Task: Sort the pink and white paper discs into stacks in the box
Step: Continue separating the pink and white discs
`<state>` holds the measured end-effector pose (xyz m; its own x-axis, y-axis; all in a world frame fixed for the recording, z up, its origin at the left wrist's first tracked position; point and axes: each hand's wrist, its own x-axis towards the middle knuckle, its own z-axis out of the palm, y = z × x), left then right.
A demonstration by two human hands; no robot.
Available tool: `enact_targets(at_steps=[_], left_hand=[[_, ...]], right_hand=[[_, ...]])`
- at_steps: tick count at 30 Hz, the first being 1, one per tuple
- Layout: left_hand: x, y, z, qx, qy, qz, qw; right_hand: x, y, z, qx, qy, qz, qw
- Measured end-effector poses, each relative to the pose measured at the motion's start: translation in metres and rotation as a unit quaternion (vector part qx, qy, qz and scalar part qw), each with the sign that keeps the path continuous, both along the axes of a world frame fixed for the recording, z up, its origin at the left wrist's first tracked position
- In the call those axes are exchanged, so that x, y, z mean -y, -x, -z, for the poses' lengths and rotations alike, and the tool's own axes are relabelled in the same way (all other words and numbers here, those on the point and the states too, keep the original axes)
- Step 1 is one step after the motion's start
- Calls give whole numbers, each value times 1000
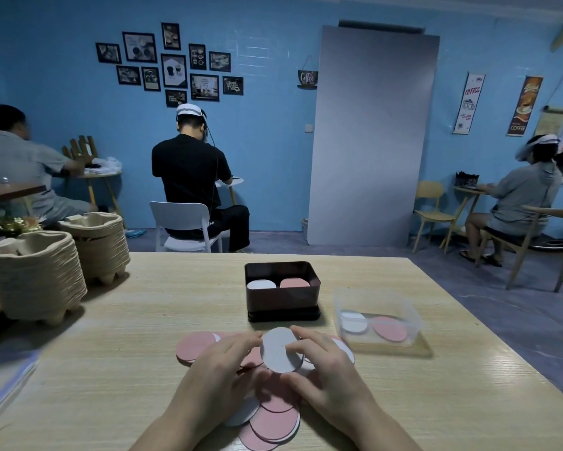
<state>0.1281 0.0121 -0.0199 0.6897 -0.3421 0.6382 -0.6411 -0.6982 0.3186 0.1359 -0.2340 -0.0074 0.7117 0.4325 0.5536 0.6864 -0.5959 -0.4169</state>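
A heap of pink and white paper discs (273, 415) lies spread on the wooden table in front of me. Both hands rest over the heap. My left hand (221, 369) and my right hand (322, 369) together hold a small stack of white discs (278, 351) by its edges, tilted up above the heap. Beyond the heap stands a dark rectangular box (281, 296). Inside it sit a white stack (261, 284) on the left and a pink stack (295, 283) on the right.
A clear plastic container (376, 315) with a white and a pink disc stands right of the dark box. Stacks of pulp trays (36, 275) fill the table's left side. Three people sit at other tables beyond mine.
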Motion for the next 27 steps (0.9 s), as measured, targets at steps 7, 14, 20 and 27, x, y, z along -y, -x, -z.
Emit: enact_targets(at_steps=[7,14,20,27], left_hand=[[0,2,3,15,-25,-19,999],[0,2,4,10,-26,-12,1000],[2,2,-2,2,-23,-10,1000],[-12,4,-19,-10,-25,-25,999]], right_hand=[[-2,1,2,-12,25,-4,1000],[-5,0,1,1,54,-19,998],[-6,0,0,-1,51,-18,999],[-10,-6,-7,-1,72,-12,997]])
